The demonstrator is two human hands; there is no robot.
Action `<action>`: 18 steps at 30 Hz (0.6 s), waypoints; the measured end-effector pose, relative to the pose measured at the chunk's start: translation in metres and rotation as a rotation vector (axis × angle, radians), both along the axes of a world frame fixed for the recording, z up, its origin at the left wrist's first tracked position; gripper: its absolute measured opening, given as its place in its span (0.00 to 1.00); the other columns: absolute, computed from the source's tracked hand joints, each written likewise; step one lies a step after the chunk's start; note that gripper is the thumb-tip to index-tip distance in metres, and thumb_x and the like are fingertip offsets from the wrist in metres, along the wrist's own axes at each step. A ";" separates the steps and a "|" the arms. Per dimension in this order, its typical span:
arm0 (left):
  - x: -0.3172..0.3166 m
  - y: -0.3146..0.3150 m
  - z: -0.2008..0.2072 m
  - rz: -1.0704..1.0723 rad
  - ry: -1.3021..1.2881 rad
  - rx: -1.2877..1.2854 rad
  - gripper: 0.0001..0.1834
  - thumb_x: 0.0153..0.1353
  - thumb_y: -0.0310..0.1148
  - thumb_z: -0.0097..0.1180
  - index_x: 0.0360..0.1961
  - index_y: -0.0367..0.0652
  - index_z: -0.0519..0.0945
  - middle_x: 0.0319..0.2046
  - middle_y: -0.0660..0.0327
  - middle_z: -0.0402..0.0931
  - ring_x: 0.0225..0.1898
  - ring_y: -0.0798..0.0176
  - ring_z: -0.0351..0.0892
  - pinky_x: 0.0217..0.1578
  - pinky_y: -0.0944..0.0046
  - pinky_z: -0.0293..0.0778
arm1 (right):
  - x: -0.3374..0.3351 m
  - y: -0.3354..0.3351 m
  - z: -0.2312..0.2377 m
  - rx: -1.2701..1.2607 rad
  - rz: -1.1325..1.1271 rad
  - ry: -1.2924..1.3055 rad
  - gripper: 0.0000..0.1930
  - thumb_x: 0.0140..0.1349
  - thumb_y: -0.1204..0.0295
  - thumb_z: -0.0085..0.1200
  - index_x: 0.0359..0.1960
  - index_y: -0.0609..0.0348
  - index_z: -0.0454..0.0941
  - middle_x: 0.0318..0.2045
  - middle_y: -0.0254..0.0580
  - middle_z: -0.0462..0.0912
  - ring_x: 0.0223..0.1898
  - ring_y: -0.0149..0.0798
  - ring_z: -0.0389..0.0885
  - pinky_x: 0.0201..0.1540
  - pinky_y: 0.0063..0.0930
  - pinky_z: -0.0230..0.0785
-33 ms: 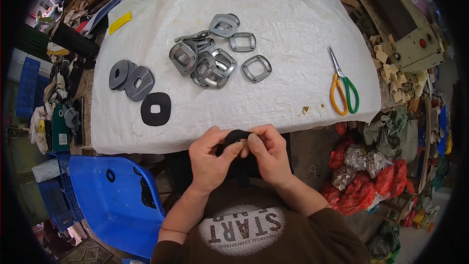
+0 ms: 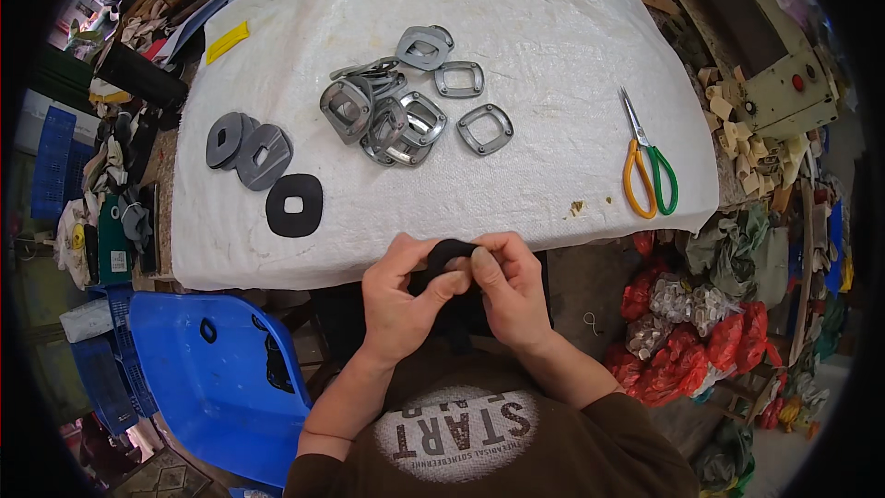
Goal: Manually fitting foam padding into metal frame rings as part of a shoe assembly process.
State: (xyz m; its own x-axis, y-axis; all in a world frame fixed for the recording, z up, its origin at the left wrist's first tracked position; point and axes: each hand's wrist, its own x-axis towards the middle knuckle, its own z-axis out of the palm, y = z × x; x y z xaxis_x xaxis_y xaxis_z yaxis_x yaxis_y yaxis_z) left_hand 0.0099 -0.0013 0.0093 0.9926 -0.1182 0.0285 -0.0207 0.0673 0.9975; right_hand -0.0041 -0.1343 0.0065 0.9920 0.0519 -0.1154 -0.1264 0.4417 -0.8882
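Head view shows a black piece (image 2: 448,251) pinched between both hands (image 2: 396,302) (image 2: 513,293).

Your left hand (image 2: 401,300) and right hand (image 2: 509,293) sit close together at the worktop's (image 2: 544,189) near edge, fingers curled, thumbs angled inward. Your bare forearms (image 2: 348,398) converge toward the worktop.

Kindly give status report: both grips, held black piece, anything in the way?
Left grip, right grip: both on black piece. Piece partly hidden. Nothing seen in the way; scissors apart.
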 end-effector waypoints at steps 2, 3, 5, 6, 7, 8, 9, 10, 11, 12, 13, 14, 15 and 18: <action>0.005 -0.017 0.012 0.121 0.040 -0.163 0.11 0.52 0.28 0.61 0.36 0.35 0.78 0.24 0.65 0.72 0.28 0.73 0.72 0.29 0.74 0.67 | 0.003 0.002 -0.002 0.082 -0.043 0.010 0.07 0.65 0.72 0.44 0.39 0.65 0.66 0.29 0.38 0.76 0.32 0.27 0.73 0.38 0.21 0.68; 0.007 -0.021 0.016 0.240 0.080 -0.326 0.11 0.53 0.28 0.61 0.37 0.34 0.77 0.25 0.65 0.73 0.29 0.73 0.72 0.31 0.75 0.67 | 0.004 0.004 -0.003 0.163 -0.087 0.020 0.07 0.65 0.72 0.44 0.40 0.64 0.66 0.29 0.38 0.76 0.33 0.27 0.74 0.39 0.21 0.68; -0.001 -0.014 0.002 0.178 0.117 -0.333 0.11 0.54 0.29 0.60 0.37 0.33 0.77 0.26 0.65 0.73 0.28 0.73 0.72 0.31 0.75 0.68 | 0.001 0.007 -0.002 0.114 -0.090 0.023 0.08 0.65 0.72 0.44 0.40 0.65 0.66 0.30 0.38 0.76 0.34 0.27 0.73 0.39 0.21 0.68; -0.005 -0.009 -0.006 0.122 0.153 -0.338 0.11 0.55 0.29 0.59 0.37 0.33 0.76 0.27 0.65 0.74 0.28 0.73 0.72 0.31 0.75 0.68 | -0.002 0.007 -0.001 0.066 -0.086 0.027 0.08 0.65 0.72 0.44 0.40 0.65 0.66 0.32 0.38 0.76 0.35 0.27 0.73 0.40 0.21 0.67; -0.005 -0.004 -0.012 0.125 0.153 -0.337 0.11 0.55 0.29 0.59 0.37 0.33 0.76 0.27 0.65 0.74 0.28 0.73 0.72 0.31 0.75 0.68 | -0.004 0.008 -0.005 0.068 -0.083 0.027 0.08 0.65 0.72 0.44 0.40 0.65 0.66 0.32 0.38 0.76 0.35 0.27 0.73 0.40 0.21 0.67; -0.003 0.001 -0.016 0.116 0.129 -0.286 0.11 0.56 0.30 0.59 0.36 0.33 0.76 0.27 0.64 0.74 0.28 0.73 0.72 0.31 0.75 0.69 | -0.004 0.008 -0.011 0.043 -0.076 -0.060 0.09 0.65 0.71 0.44 0.41 0.65 0.67 0.33 0.37 0.75 0.36 0.26 0.72 0.40 0.20 0.67; -0.002 0.004 -0.018 0.106 0.105 -0.235 0.10 0.56 0.30 0.58 0.35 0.33 0.77 0.28 0.64 0.75 0.28 0.74 0.73 0.31 0.75 0.70 | -0.004 0.008 -0.014 0.018 -0.070 -0.148 0.09 0.65 0.71 0.44 0.42 0.65 0.67 0.35 0.36 0.75 0.37 0.26 0.72 0.41 0.20 0.67; -0.002 0.005 -0.018 0.107 0.104 -0.234 0.10 0.56 0.30 0.58 0.35 0.33 0.77 0.28 0.64 0.75 0.28 0.74 0.73 0.31 0.75 0.70 | -0.005 0.005 -0.012 0.019 -0.069 -0.149 0.09 0.65 0.71 0.44 0.42 0.65 0.67 0.35 0.36 0.75 0.37 0.26 0.72 0.41 0.20 0.67; -0.002 0.007 -0.018 0.091 0.077 -0.216 0.10 0.56 0.30 0.58 0.35 0.33 0.77 0.27 0.64 0.75 0.28 0.74 0.73 0.29 0.75 0.69 | -0.006 -0.001 -0.007 0.017 -0.016 -0.092 0.10 0.65 0.71 0.44 0.43 0.64 0.67 0.36 0.36 0.74 0.38 0.25 0.72 0.41 0.19 0.66; -0.001 0.008 -0.017 0.076 0.051 -0.197 0.10 0.57 0.31 0.58 0.34 0.33 0.77 0.26 0.64 0.75 0.28 0.74 0.73 0.27 0.75 0.69 | -0.006 -0.005 -0.004 0.016 0.036 -0.036 0.10 0.65 0.70 0.44 0.44 0.64 0.68 0.37 0.35 0.74 0.39 0.25 0.71 0.41 0.19 0.66; 0.000 0.011 -0.014 0.076 0.052 -0.196 0.10 0.57 0.31 0.58 0.34 0.33 0.77 0.26 0.64 0.75 0.28 0.74 0.73 0.27 0.75 0.69 | -0.002 -0.007 -0.010 -0.071 -0.014 -0.013 0.11 0.65 0.70 0.44 0.46 0.63 0.68 0.35 0.34 0.74 0.38 0.24 0.72 0.41 0.19 0.66; 0.000 0.014 -0.009 0.039 0.095 -0.143 0.10 0.57 0.32 0.58 0.33 0.34 0.77 0.26 0.64 0.75 0.27 0.75 0.72 0.25 0.76 0.68 | 0.001 -0.011 -0.009 -0.072 -0.016 -0.012 0.11 0.65 0.70 0.44 0.46 0.63 0.68 0.35 0.34 0.74 0.38 0.24 0.72 0.41 0.19 0.66; 0.000 0.016 -0.006 0.002 0.138 -0.089 0.10 0.57 0.32 0.58 0.33 0.35 0.78 0.25 0.64 0.75 0.26 0.75 0.72 0.22 0.77 0.67 | 0.004 -0.015 -0.007 -0.004 0.061 -0.008 0.11 0.65 0.70 0.45 0.45 0.64 0.68 0.35 0.34 0.75 0.37 0.25 0.72 0.41 0.19 0.66; -0.001 0.016 -0.004 -0.045 0.157 -0.081 0.10 0.57 0.34 0.58 0.32 0.36 0.78 0.24 0.65 0.74 0.24 0.76 0.72 0.20 0.78 0.65 | 0.009 -0.017 -0.012 0.128 0.171 -0.056 0.09 0.64 0.70 0.47 0.39 0.63 0.69 0.32 0.35 0.75 0.34 0.26 0.73 0.39 0.18 0.66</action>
State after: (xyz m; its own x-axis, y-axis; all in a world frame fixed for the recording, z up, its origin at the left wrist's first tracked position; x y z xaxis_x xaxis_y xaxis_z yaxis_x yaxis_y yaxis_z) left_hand 0.0090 0.0149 0.0052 0.9794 -0.1660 -0.1153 0.1399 0.1453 0.9794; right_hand 0.0046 -0.1509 -0.0055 0.9721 0.2307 -0.0421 -0.1615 0.5281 -0.8337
